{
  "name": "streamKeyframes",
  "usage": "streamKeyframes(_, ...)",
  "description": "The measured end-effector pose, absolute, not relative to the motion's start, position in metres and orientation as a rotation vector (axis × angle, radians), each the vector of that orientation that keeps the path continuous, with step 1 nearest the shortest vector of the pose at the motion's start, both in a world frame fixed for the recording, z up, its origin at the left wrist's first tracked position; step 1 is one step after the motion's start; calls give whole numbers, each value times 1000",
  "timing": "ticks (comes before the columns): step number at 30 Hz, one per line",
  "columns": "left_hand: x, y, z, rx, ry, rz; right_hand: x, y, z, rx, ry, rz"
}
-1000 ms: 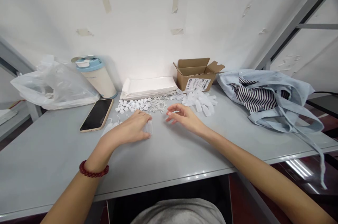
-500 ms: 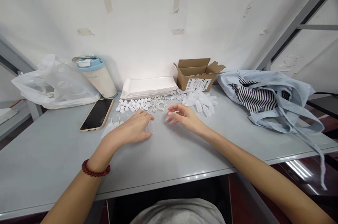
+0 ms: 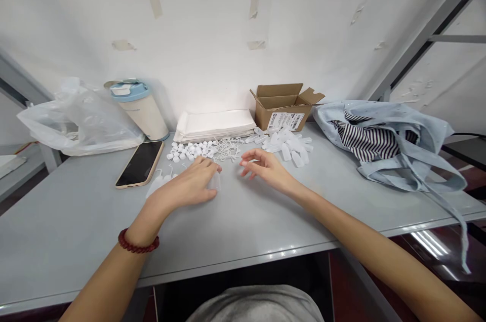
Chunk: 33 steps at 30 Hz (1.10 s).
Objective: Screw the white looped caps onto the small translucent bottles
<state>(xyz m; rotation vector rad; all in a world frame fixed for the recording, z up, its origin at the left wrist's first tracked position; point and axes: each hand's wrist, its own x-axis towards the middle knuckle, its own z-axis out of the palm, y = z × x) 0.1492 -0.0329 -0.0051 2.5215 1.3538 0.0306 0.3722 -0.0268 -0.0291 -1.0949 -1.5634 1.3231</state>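
My left hand (image 3: 195, 180) rests palm down on the grey table, its fingers over a clear plastic piece (image 3: 217, 181) that shows between thumb and fingertips. To the right, my right hand (image 3: 266, 167) hovers with loosely curved fingers apart and nothing in them. Beyond the hands are a pile of white caps (image 3: 192, 150), a tangle of white strings (image 3: 227, 149) and a heap of translucent plastic pieces (image 3: 290, 145). Several stringed clear pieces (image 3: 161, 180) lie left of my left hand, partly covered by it.
A phone (image 3: 139, 165), a tumbler (image 3: 142, 112) and a plastic bag (image 3: 79, 124) are on the left. Behind the piles are stacked white sheets (image 3: 215, 125) and an open cardboard box (image 3: 283, 109). A light blue cloth bag (image 3: 387, 134) lies at right, its strap over the table edge.
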Motion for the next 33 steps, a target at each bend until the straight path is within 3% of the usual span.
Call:
streamKeyframes(13, 150, -31, -5, 2439, 1397, 211, 376, -25, -28, -1094, -1600, 1246)
streamKeyframes(19, 158, -21, -15, 2481, 1412, 572, 395, -7, -26, -1251, -1798, 702)
streamKeyframes(25, 164, -12, -26, 2571, 1324, 392, 417, 13, -33, -1462, -2068, 186)
streamKeyframes(29, 166, -12, -27, 2588, 1352, 302, 425, 17, -32, -1620, -2171, 76)
streamKeyframes(33, 166, -15, -26, 2527, 1373, 338, 437, 20, -29, -1655, -2247, 172)
